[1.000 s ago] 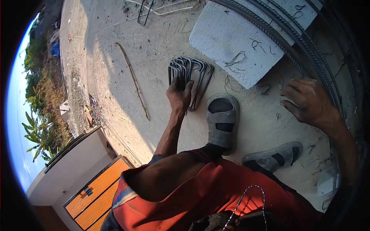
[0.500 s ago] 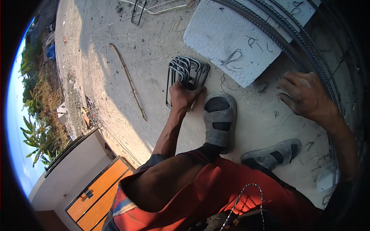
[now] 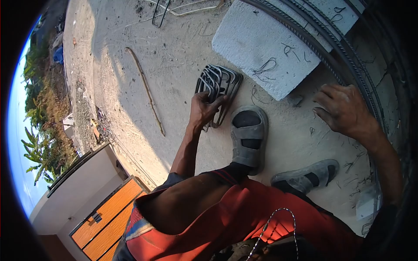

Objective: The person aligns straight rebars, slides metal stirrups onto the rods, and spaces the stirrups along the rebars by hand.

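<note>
A bundle of several bent steel stirrups (image 3: 233, 80), rectangular rebar loops, stands on the dusty ground left of my sandalled foot. My left hand (image 3: 204, 108) is closed around the near side of the bundle, thumb laid across the bars. To the right, my right hand (image 3: 342, 106) hangs in the air with loosely bent fingers, the thumb apart from them and nothing visible between. Close beyond it curve long ribbed steel bars (image 3: 324, 54); whether the hand touches them I cannot tell.
A pale block (image 3: 265, 48) with scraps of tie wire (image 3: 265, 65) lies ahead, under the bars. On the ground to the left is a thin stick (image 3: 146, 89). Another bent loop (image 3: 161, 13) lies at the top. My sandals (image 3: 249, 137) are just below the stirrups.
My left hand has shifted slightly right in view. The stirrups in it have tilted and bunched closer together. My right hand has barely moved.
</note>
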`<act>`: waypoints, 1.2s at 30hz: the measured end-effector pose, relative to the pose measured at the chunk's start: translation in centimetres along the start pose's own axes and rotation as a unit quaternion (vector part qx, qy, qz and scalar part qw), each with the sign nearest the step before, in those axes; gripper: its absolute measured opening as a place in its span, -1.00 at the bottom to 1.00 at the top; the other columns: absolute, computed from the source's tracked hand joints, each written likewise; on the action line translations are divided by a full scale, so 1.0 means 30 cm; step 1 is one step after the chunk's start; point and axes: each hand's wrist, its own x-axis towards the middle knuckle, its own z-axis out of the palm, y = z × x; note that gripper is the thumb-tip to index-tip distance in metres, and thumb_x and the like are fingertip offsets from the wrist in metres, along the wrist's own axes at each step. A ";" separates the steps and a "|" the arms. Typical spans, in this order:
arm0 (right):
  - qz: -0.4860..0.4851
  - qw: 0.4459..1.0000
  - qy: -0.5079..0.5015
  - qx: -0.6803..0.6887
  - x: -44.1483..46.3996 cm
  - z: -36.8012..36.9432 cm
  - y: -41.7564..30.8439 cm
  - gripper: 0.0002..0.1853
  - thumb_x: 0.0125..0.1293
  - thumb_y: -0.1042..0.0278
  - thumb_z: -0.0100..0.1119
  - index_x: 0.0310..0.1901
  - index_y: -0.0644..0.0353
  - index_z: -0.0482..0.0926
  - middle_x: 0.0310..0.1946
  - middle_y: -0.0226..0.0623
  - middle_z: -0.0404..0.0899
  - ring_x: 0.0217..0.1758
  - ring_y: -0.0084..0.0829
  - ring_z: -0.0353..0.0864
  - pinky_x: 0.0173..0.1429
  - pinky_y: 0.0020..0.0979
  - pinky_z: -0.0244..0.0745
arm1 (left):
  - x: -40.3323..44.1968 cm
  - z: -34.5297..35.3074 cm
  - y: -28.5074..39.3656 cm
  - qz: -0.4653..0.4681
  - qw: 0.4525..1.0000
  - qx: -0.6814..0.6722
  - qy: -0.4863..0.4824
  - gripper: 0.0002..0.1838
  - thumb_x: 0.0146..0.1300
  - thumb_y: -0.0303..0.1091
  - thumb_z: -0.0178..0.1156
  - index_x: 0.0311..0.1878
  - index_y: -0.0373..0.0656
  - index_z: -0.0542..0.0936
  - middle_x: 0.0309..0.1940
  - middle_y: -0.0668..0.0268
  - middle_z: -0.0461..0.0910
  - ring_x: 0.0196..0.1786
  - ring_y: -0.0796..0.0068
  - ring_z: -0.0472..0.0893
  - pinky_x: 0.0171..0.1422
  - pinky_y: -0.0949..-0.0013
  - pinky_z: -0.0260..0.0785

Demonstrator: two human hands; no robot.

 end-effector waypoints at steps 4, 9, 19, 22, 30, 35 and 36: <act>0.007 1.000 0.007 0.016 -0.006 0.010 0.007 -0.81 0.13 0.27 0.27 -0.31 0.15 0.51 -0.35 -0.36 0.50 -0.25 -0.40 0.57 -0.23 -0.28 0.38 | -0.036 -0.013 0.036 0.040 0.997 -0.011 0.059 -0.73 0.09 -0.27 0.36 -0.34 -0.34 0.64 -0.55 0.23 0.63 -0.51 0.56 0.54 -0.43 0.41 0.36; 0.003 0.999 0.008 0.031 -0.013 0.000 0.011 -0.80 0.11 0.29 0.29 -0.34 0.17 0.50 -0.35 -0.34 0.51 -0.25 -0.35 0.59 -0.24 -0.26 0.42 | -0.070 -0.081 0.049 0.036 0.995 -0.013 0.092 -0.77 0.10 -0.32 0.32 -0.33 -0.35 0.63 -0.52 0.23 0.64 -0.48 0.58 0.57 -0.37 0.47 0.39; 0.013 0.999 0.003 0.053 -0.027 -0.005 0.015 -0.80 0.11 0.29 0.29 -0.31 0.19 0.53 -0.35 -0.31 0.53 -0.23 -0.33 0.60 -0.18 -0.23 0.48 | -0.100 -0.084 0.033 0.064 0.969 -0.101 0.216 -0.83 0.16 -0.37 0.28 -0.30 -0.31 0.62 -0.53 0.26 0.63 -0.51 0.54 0.60 -0.41 0.48 0.45; 0.011 0.999 -0.004 0.045 -0.018 -0.004 0.016 -0.80 0.11 0.29 0.29 -0.32 0.19 0.53 -0.36 -0.31 0.53 -0.24 -0.33 0.60 -0.20 -0.24 0.48 | -0.056 -0.051 0.038 0.037 0.986 -0.049 0.157 -0.79 0.18 -0.33 0.27 -0.28 -0.32 0.60 -0.48 0.27 0.64 -0.44 0.60 0.57 -0.37 0.50 0.38; 0.001 0.999 0.018 0.034 -0.014 0.011 0.023 -0.82 0.10 0.32 0.30 -0.34 0.19 0.53 -0.41 -0.31 0.52 -0.30 -0.36 0.60 -0.26 -0.28 0.47 | -0.035 0.032 0.074 0.042 0.994 -0.021 0.096 -0.64 0.11 -0.24 0.36 -0.22 -0.38 0.57 -0.50 0.25 0.63 -0.44 0.55 0.58 -0.35 0.49 0.37; -0.012 0.999 0.042 0.027 -0.004 0.008 0.021 -0.82 0.08 0.32 0.31 -0.38 0.21 0.53 -0.42 -0.28 0.54 -0.32 -0.35 0.61 -0.28 -0.31 0.51 | -0.034 -0.117 0.032 0.024 0.987 -0.108 0.119 -0.75 0.16 -0.27 0.31 -0.37 -0.32 0.62 -0.55 0.28 0.60 -0.53 0.58 0.53 -0.42 0.48 0.34; -0.009 0.999 0.043 0.030 -0.006 0.009 0.020 -0.82 0.08 0.32 0.31 -0.38 0.22 0.53 -0.42 -0.27 0.55 -0.31 -0.35 0.61 -0.27 -0.30 0.52 | -0.033 -0.170 0.016 0.007 0.982 -0.133 0.130 -0.77 0.16 -0.31 0.30 -0.36 -0.33 0.62 -0.56 0.28 0.59 -0.53 0.57 0.53 -0.43 0.47 0.35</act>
